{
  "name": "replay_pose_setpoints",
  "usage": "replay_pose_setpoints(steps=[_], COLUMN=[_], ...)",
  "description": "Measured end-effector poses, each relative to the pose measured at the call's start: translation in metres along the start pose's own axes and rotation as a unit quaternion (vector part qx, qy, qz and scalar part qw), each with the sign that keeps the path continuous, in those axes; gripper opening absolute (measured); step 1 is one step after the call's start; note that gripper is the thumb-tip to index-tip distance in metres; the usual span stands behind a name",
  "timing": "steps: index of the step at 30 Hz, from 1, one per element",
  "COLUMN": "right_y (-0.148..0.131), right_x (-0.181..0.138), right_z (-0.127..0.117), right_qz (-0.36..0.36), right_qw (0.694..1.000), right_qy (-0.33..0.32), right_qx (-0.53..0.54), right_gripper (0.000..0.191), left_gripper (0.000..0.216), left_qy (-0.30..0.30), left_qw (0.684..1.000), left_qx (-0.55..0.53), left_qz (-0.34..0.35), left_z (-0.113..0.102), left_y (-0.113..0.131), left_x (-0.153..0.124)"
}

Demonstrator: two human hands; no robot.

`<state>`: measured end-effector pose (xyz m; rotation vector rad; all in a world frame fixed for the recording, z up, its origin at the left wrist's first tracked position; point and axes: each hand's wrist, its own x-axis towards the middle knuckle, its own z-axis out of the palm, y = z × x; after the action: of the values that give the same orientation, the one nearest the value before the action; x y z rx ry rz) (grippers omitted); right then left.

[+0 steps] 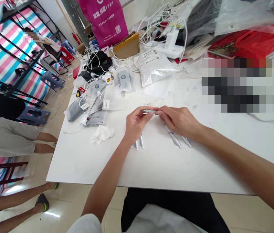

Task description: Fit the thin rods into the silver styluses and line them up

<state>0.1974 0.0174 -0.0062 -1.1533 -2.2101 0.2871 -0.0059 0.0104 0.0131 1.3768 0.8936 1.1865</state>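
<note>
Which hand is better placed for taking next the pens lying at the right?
Likely the right hand: it is nearest these pens; the left hand is farther. Both seem to hold another pen.

Head view, forward and down over table (156,168)

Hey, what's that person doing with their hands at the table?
The person's left hand and right hand are holding what looks like a pen between them, over the white table. More slim pens lie close to both hands. A crumpled tissue lies off to the left.
</note>
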Motion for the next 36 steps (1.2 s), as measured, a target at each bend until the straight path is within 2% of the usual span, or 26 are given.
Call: replay_pose_setpoints(steps=[7,12,17,27,36], right_y=[-0.0026,0.0035,0.0008,0.0037,0.0062], right_x=[0.0013,-0.0001,0.0020,0.0035,0.0029], right_z=[0.0023,0.0049,0.0000,-0.0012,-0.0004], right_qz=[0.005,0.019,0.000,-0.020,-0.018], right_qw=[1.000,0.998,0.997,0.995,0.996], right_qy=[0.024,0.052,0.070,0.082,0.077], right_qx=[0.008,0.001,-0.027,-0.047,-0.043], right_gripper=[0.039,0.032,0.026,0.030,0.035], left_gripper=[0.023,0.027,0.031,0.038,0.037], left_qy=[0.019,0.078,0.087,0.132,0.132], left_qw=[1.000,0.997,0.995,0.987,0.987], left_qx=[-0.010,-0.015,-0.037,-0.088,-0.089], left_qz=[-0.002,-0.005,-0.012,-0.021,-0.021], left_z=[0.0004,-0.0010,-0.0008,-0.0062,-0.0080], left_y=[-0.0013,0.0012,0.0012,0.0013,0.0011], left_x=[0.0003,0.0022,0.0038,0.0065,0.0066])
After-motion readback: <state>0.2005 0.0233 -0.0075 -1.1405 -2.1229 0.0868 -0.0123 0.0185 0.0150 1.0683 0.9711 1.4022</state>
